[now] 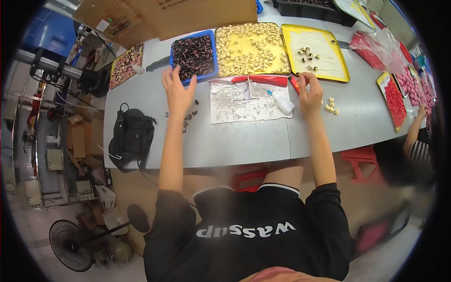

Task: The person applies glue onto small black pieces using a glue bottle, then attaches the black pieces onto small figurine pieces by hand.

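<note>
My left hand is open, its fingers spread at the near edge of a blue tray heaped with dark curved pieces. A few more dark pieces lie loose beside that wrist. My right hand has its fingers curled together at the front corner of a yellow tray; what they hold, if anything, I cannot make out. Several dark-and-cream pieces lie in that tray. Between my hands, a white glue bottle rests on a glue-spotted white sheet. Cream pieces sit right of my right hand.
A yellow tray of cream pieces stands at the back centre, before a cardboard box. A black bag lies at the table's left. Rightward are a tray of red pieces and another person's hand. A fan stands lower left.
</note>
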A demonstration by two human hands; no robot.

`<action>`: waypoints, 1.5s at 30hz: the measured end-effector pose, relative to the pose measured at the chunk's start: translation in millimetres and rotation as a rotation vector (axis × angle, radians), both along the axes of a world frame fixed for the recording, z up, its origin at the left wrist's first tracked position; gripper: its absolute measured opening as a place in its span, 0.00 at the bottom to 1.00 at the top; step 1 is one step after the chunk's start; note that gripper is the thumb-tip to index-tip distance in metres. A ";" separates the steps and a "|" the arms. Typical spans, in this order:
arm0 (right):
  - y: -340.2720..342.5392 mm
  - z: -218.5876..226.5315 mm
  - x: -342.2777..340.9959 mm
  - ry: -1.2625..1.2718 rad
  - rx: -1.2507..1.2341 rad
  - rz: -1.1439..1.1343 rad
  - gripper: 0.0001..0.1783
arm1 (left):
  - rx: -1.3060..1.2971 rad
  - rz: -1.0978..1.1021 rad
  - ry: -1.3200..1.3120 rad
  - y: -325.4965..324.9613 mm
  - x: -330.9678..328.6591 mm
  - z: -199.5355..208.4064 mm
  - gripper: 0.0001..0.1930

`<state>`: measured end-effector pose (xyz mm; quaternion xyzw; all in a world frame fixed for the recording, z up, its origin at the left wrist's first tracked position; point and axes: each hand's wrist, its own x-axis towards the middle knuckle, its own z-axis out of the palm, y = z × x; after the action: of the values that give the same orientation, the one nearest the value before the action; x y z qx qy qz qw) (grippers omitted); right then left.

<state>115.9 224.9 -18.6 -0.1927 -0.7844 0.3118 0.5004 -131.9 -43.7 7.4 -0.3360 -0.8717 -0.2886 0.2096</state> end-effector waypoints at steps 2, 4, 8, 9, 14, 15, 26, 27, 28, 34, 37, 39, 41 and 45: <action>1.6 -1.5 5.6 -0.004 0.016 -0.021 0.05 | -0.030 0.030 0.025 14.4 -25.6 2.2 0.36; 5.8 -6.9 7.6 0.026 0.060 -0.083 0.04 | -0.117 0.026 -0.005 32.2 -39.6 4.4 0.38; 2.8 -8.8 4.5 0.053 0.133 -0.122 0.02 | -0.298 0.017 0.021 49.3 -56.6 -13.8 0.38; 2.6 -9.1 3.4 0.051 0.182 -0.115 0.03 | -0.276 0.010 -0.002 52.5 -60.2 -15.7 0.36; -6.4 -1.7 -3.3 0.059 0.355 -0.048 0.05 | -0.268 0.020 0.063 51.7 -68.1 -17.4 0.25; -5.3 -7.0 -5.2 0.046 0.361 -0.066 0.05 | -0.243 0.024 0.118 52.9 -69.3 -16.5 0.22; -6.2 -21.8 0.1 -0.038 0.404 -0.127 0.05 | -0.057 -0.194 -0.014 24.0 -82.1 4.7 0.32; -3.7 -24.4 2.6 -0.051 0.406 -0.143 0.05 | -0.063 -0.181 -0.018 9.4 -75.1 11.3 0.32; -1.0 -25.7 1.6 -0.047 0.419 -0.143 0.05 | -0.022 -0.183 -0.022 -9.5 -67.1 17.3 0.34; 4.6 -28.5 6.1 -0.070 0.385 -0.148 0.05 | -0.252 0.107 -0.277 -101.1 50.6 1.6 0.44; -2.0 -20.9 0.0 0.004 0.343 -0.151 0.04 | -0.303 0.197 -0.281 -108.4 76.0 -20.1 0.44; -1.9 -18.9 -2.1 0.015 0.385 -0.156 0.05 | -0.222 0.156 -0.212 -102.2 69.2 -23.5 0.44; -6.7 -19.2 -4.0 0.021 0.325 -0.139 0.05 | -0.192 0.139 -0.187 -97.5 62.8 -28.3 0.44; -1.9 -23.1 -2.5 0.039 0.242 -0.110 0.05 | -0.240 0.050 -0.140 -79.4 47.9 -38.8 0.42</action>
<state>113.4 223.0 -41.7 -0.1673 -0.7947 0.1906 0.5515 -84.1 -123.0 -31.4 -0.3158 -0.9206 -0.1996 0.1137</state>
